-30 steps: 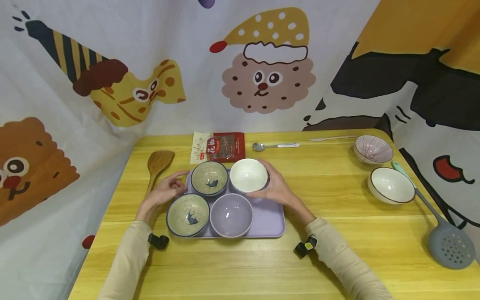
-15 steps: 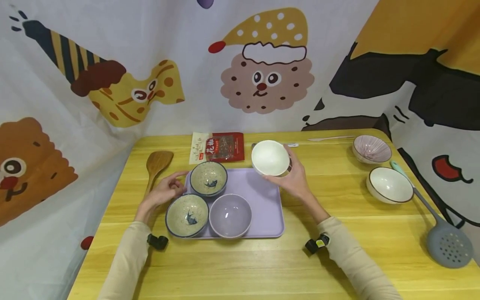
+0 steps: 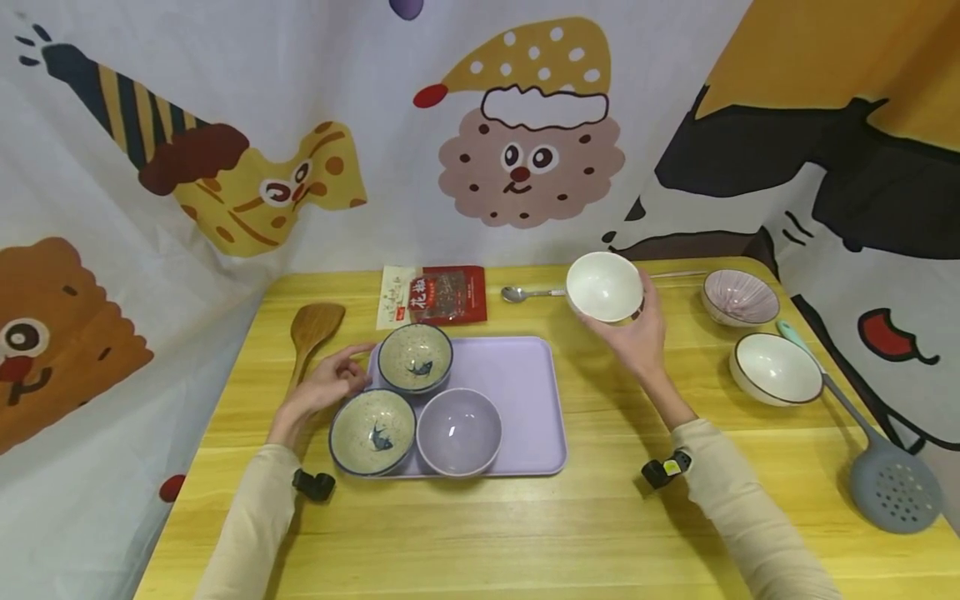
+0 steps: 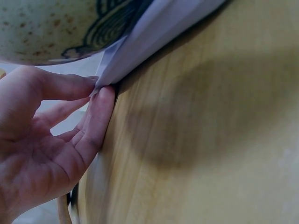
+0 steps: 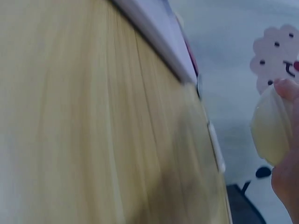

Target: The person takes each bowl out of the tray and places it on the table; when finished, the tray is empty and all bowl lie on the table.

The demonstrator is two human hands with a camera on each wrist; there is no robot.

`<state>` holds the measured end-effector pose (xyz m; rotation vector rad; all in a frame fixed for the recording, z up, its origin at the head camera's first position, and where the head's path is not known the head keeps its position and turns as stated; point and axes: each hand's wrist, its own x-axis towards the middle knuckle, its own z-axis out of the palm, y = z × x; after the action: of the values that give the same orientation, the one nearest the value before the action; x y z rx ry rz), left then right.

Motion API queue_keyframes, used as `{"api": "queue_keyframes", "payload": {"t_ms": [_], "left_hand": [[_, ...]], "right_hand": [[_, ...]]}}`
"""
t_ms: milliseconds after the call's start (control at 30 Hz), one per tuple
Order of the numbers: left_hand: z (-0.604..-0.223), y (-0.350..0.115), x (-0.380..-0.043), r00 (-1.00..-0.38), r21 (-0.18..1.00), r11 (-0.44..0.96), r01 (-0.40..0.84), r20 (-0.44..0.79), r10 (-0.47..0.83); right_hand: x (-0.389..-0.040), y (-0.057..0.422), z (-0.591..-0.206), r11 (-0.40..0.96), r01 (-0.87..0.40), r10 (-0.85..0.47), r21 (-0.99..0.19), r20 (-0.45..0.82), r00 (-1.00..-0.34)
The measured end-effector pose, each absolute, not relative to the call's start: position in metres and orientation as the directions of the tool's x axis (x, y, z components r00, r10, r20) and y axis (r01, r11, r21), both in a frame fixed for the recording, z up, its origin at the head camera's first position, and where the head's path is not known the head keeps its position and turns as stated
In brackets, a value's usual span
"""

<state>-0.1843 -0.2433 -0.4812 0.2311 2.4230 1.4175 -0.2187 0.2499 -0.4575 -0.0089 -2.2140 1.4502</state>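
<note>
My right hand (image 3: 639, 335) grips a white bowl (image 3: 604, 287) above the back of the table, right of the lilac tray (image 3: 528, 408). In the right wrist view part of that bowl (image 5: 271, 126) shows between the fingers. My left hand (image 3: 332, 383) is at the tray's left rim; in the left wrist view thumb and finger pinch the rim (image 4: 110, 72). Two speckled bowls with blue fish, one at the back (image 3: 415, 358) and one in front (image 3: 372, 433), stand on the tray's left side. Beside the front one is a lilac bowl (image 3: 460, 433).
A wooden spatula (image 3: 317, 325) lies at the left. Behind the tray are a red spice packet (image 3: 450, 293) and a spoon (image 3: 517, 294). At the right stand a pink-striped bowl (image 3: 741, 297) and a brown-rimmed white bowl (image 3: 776, 371), near a grey slotted turner (image 3: 896, 487).
My right hand has lifted the white bowl off the tray's back and carried it right, past the tray's edge. The left hand has stayed at the tray's left rim.
</note>
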Motion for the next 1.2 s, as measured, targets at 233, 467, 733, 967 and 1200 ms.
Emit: {"api": "queue_keyframes", "payload": {"t_ms": [233, 467, 733, 967, 1200], "left_hand": [[-0.482, -0.243, -0.184, -0.935, 0.873, 0.488, -0.016, -0.186, 0.302], [-0.481, -0.243, -0.183, -0.937, 0.874, 0.485, -0.023, -0.188, 0.295], [-0.478, -0.243, -0.182, -0.933, 0.885, 0.465, -0.018, -0.183, 0.311], [-0.478, -0.243, -0.182, -0.933, 0.871, 0.491, -0.016, -0.190, 0.307], [-0.478, -0.243, -0.181, -0.933, 0.868, 0.496, -0.015, -0.190, 0.305]], "right_hand": [[-0.228, 0.274, -0.468, 0.493, -0.168, 0.386, -0.854, 0.388, -0.837], [-0.234, 0.292, -0.481, 0.510, -0.077, 0.471, -0.857, 0.353, -0.808], [-0.239, 0.308, -0.491, 0.497, 0.001, 0.537, -0.868, 0.307, -0.786], [-0.243, 0.315, -0.495, 0.474, 0.033, 0.575, -0.880, 0.281, -0.768], [-0.244, 0.315, -0.494, 0.451, 0.128, 0.620, -0.883, 0.207, -0.757]]}}
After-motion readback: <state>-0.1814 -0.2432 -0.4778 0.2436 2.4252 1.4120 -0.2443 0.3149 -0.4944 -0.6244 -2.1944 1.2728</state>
